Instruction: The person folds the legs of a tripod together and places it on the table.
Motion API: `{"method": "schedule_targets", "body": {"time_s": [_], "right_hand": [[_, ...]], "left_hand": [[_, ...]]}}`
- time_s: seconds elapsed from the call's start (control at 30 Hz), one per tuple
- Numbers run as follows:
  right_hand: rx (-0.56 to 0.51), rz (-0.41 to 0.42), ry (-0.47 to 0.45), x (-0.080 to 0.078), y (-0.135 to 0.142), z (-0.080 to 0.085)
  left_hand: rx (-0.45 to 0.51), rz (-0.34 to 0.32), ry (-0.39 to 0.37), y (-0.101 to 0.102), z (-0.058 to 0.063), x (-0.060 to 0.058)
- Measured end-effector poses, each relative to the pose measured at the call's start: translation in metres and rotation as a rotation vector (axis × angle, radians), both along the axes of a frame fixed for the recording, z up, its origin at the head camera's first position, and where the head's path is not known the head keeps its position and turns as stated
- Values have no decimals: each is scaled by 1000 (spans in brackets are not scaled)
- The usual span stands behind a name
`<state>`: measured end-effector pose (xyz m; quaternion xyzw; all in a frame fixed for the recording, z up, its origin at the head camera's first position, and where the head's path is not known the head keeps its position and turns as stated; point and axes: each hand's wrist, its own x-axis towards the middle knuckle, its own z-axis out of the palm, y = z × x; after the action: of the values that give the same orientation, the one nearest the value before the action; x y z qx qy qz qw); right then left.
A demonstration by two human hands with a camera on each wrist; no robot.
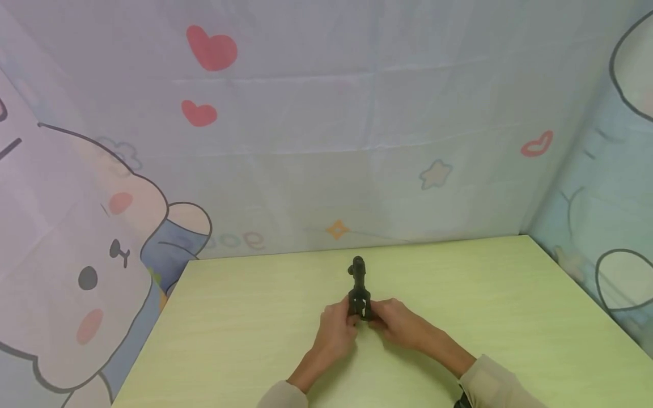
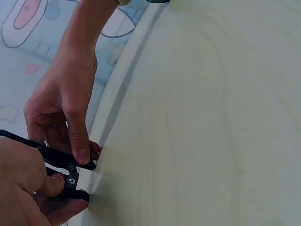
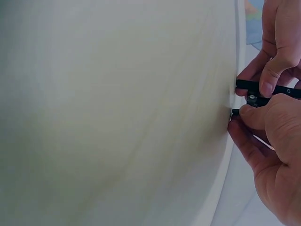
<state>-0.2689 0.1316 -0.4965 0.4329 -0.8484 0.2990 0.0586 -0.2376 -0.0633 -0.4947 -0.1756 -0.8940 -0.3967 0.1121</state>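
A small black tripod-like stand, with a side knob and a rounded far end, lies between my hands on the pale yellow-green table. My left hand pinches its left leg from the side. On the other side, my right hand grips the right leg with thumb and fingers. In the left wrist view, two black legs stand a little apart, joined by a small metal hinge. Fingers of both hands cover parts of the legs; the right wrist view shows a leg end.
Behind the table hangs a pale cloth backdrop with printed hearts and a cartoon animal. More printed cloth lines the right side. Near the right cuff sits a black object, mostly out of frame.
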Motion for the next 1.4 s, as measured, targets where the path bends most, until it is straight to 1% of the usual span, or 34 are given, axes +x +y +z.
{"method": "schedule_targets", "body": {"time_s": [0.17,0.27,0.47,0.73,0.93,1.0,1.07,1.2,1.27,1.4], "right_hand": [[30,-11,35,-2,-1,2],[42,-13,40,-3,-2,4],[50,-5,46,-4,-1,1],[97,33,128,-6,2,0],[154,31,120,-8,4,3],[144,39,104,-7,4,3],[121,45,67,-6,4,4],[48,34,-65,-4,3,2],[7,24,-114,-3,4,1],[-62,49,-147,0,5,1]], "left_hand": [[29,-18,-15,-2,0,-3],[34,-19,-24,-4,0,-4],[-3,-39,-30,-6,2,-6],[-29,-59,-45,-6,5,-7],[-29,-79,-58,-7,6,-7],[-29,-92,-66,-8,6,-7],[-34,-100,-73,-9,6,-7],[-24,-118,-81,-11,6,-7],[-8,-118,-83,-12,5,-7],[30,-99,-77,-15,3,-5]]}}
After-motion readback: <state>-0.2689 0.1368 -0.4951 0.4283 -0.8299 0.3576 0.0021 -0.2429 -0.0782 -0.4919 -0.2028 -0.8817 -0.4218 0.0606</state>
